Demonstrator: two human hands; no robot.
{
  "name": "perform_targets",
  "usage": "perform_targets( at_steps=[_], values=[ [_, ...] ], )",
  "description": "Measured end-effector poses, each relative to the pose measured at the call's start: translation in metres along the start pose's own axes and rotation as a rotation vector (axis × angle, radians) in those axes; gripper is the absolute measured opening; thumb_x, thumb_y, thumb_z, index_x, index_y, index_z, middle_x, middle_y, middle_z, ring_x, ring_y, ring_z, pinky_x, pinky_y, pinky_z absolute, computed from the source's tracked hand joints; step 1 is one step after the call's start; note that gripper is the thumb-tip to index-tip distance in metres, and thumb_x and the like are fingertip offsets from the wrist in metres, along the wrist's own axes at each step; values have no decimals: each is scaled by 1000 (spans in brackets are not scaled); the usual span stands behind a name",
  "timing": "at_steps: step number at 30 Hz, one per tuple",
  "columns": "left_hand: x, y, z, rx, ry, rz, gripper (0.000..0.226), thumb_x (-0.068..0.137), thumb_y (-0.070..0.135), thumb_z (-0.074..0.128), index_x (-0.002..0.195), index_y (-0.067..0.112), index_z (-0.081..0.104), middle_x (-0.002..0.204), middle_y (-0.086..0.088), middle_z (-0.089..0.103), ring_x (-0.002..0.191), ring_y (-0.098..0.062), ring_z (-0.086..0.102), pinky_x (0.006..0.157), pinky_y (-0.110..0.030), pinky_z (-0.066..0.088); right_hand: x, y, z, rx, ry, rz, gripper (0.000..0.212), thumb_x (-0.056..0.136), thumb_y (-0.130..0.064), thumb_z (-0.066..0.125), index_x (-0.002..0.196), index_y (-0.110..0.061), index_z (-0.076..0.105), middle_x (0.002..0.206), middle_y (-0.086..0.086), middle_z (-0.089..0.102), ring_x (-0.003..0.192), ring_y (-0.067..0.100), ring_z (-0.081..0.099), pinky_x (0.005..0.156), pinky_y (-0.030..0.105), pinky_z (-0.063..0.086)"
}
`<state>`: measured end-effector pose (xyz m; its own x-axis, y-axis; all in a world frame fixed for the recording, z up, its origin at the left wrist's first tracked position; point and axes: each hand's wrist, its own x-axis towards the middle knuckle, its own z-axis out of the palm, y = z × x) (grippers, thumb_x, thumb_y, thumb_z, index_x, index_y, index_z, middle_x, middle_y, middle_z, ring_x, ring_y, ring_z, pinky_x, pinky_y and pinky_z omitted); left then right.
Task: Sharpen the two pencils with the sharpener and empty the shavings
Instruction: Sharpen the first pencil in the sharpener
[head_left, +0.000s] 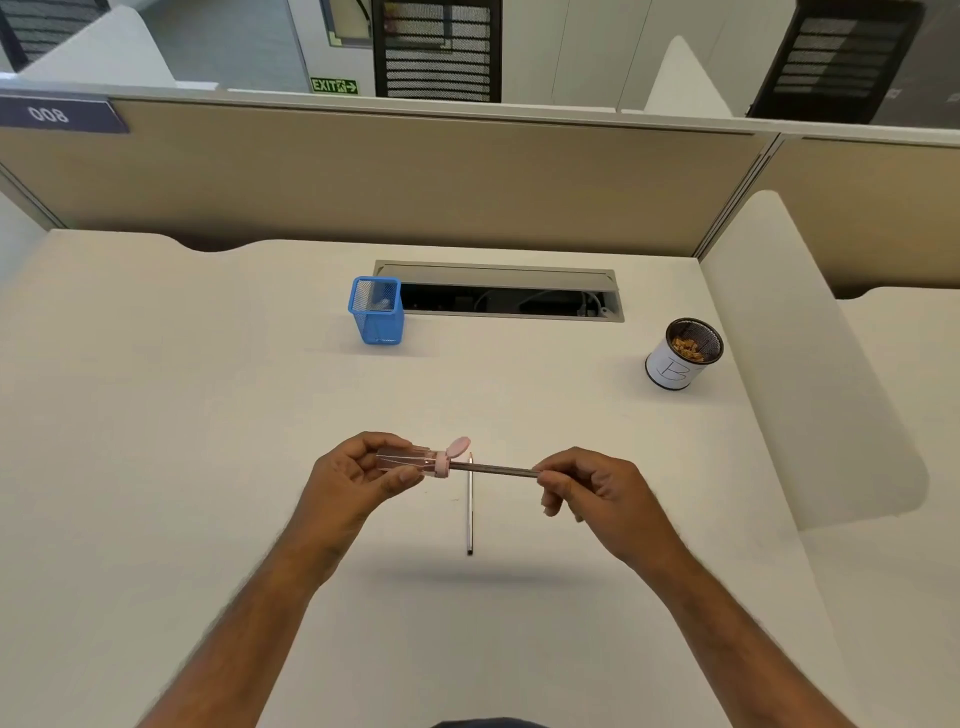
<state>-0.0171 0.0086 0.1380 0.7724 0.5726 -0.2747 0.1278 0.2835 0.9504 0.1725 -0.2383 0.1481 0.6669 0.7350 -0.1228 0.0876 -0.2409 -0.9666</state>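
My left hand (358, 473) grips a clear pink sharpener (415, 460) above the desk, its small pink lid flipped open at the right end. My right hand (587, 486) pinches the far end of a dark pencil (498, 470), which lies level with its tip pushed into the sharpener's opening. A second pencil (470, 512) rests on the white desk (208, 415) under the hands, pointing away from me, its middle crossed by the held pencil.
A blue mesh holder (376, 312) stands at the back centre beside an open cable tray (514, 299). A white-labelled mesh cup (680, 356) with brown shavings inside stands at the right. A beige partition closes the desk's far side; a white divider runs along the right.
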Motion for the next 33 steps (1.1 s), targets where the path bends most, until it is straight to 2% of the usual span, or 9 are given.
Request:
perform_targets(
  at_steps=[3,5,9,13,15,18,26,30,33],
  values=[
    [-1,-1,1,14,-15,-2,35,77,30,97,108,25,81,116,-10,88,112,-23,84,90,-22,64,1,1,0,7,-16,50,30,98,-49,60,88,-26,78,59,5,68,51,15,60,51,23,44],
    [-2,-3,2,18,-13,-2,38,74,35,96,108,25,81,116,-10,88,113,-24,84,90,-23,65,3,1,0,28,-36,84,38,96,-55,58,87,-24,78,55,4,65,46,16,57,48,22,41],
    [-1,-3,0,-5,-7,-11,38,74,35,96,108,25,81,117,-11,88,114,-25,83,94,-28,64,4,5,1,48,-92,95,41,97,-59,56,100,-26,81,65,3,70,51,16,62,45,23,42],
    [2,-3,1,-16,3,-10,31,80,20,95,108,22,82,116,-14,88,112,-25,84,90,-22,64,3,6,-1,42,-82,35,31,100,-52,61,125,-39,72,82,3,74,66,18,69,53,28,50],
    [3,-3,0,-15,2,-5,31,79,20,95,107,23,82,116,-14,88,112,-25,84,90,-22,65,4,4,-1,12,-39,13,24,96,-46,68,119,-37,70,88,-2,73,71,17,72,58,27,52],
    [4,-3,-1,-21,6,0,39,73,30,98,108,23,82,116,-12,88,111,-24,84,91,-23,65,4,4,3,-13,7,-9,12,93,-40,71,103,-34,72,86,-4,74,72,16,73,60,22,52],
    [5,-8,-5,-32,-10,4,67,65,52,106,116,18,80,120,-15,87,117,-29,83,97,-27,66,1,4,6,54,70,19,16,86,-40,81,98,-29,81,83,3,81,77,23,77,62,20,53],
    [5,-8,-8,-18,-26,5,53,74,42,103,115,19,80,120,-15,87,117,-29,82,97,-27,65,1,1,5,52,9,38,15,90,-41,73,92,-28,81,72,5,77,62,18,73,56,19,47],
    [5,-7,-9,21,-49,9,34,83,25,95,113,22,80,119,-12,87,117,-26,83,92,-21,63,2,0,4,75,-36,83,36,96,-48,66,85,-17,78,57,2,67,45,16,59,53,17,45]
  ],
)
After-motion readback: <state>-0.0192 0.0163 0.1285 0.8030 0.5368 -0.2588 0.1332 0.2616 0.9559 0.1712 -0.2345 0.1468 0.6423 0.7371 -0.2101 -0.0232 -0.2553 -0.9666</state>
